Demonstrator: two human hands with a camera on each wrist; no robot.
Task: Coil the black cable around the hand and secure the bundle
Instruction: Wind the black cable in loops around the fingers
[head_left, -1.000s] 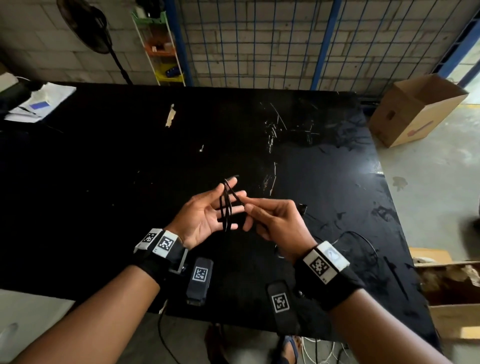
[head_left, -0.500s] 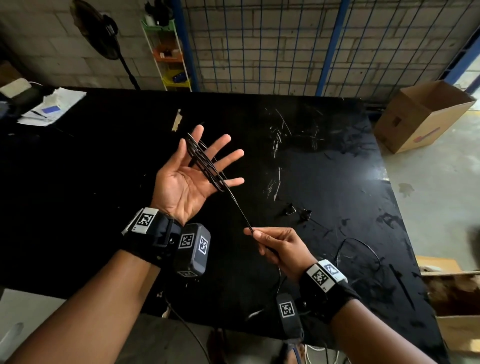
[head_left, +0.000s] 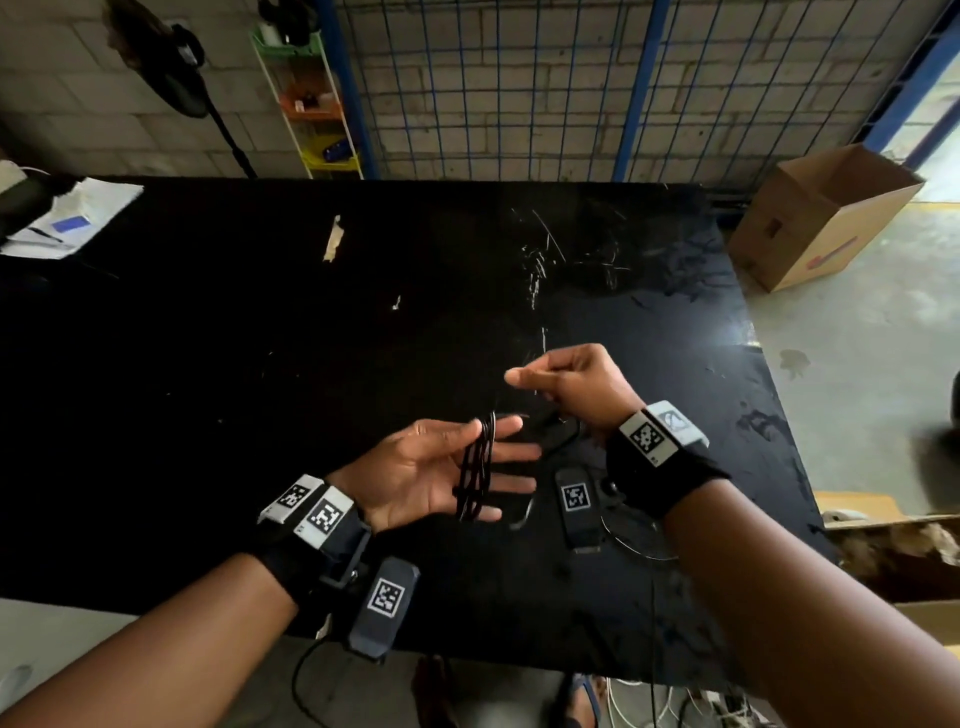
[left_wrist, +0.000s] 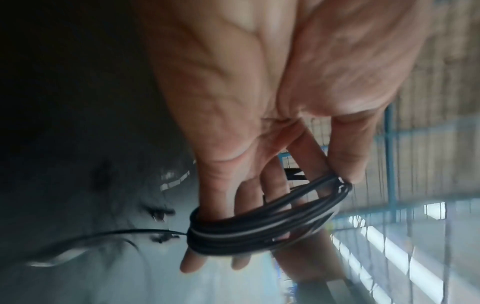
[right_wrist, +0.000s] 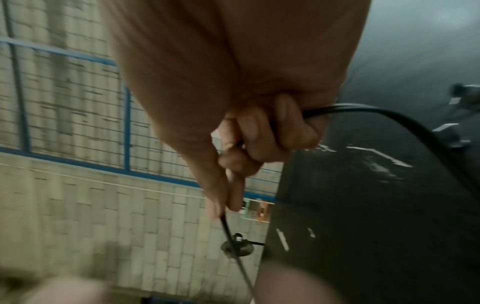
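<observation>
My left hand (head_left: 431, 467) lies palm up over the black table (head_left: 260, 364), fingers straight and pointing right. Several turns of the black cable (head_left: 475, 470) are wrapped round those fingers. In the left wrist view the coil (left_wrist: 259, 228) circles the fingers and the thumb tip (left_wrist: 348, 164) pins it against the index finger. My right hand (head_left: 571, 384) hovers just beyond and right of the left fingertips. It pinches the free cable between thumb and forefinger, the other fingers curled round it. The right wrist view shows the cable (right_wrist: 389, 117) leaving that fist (right_wrist: 254, 139) on both sides.
An open cardboard box (head_left: 826, 213) stands on the floor off the table's far right corner. Papers (head_left: 67, 218) lie at the far left corner. A wire fence, a small shelf rack (head_left: 311, 104) and a fan (head_left: 171, 67) stand behind the table.
My left hand has dropped from its raised, spread pose to a low one nearer me, thumb now on the coil. My right hand has swung the cable up past the left fingertips.
</observation>
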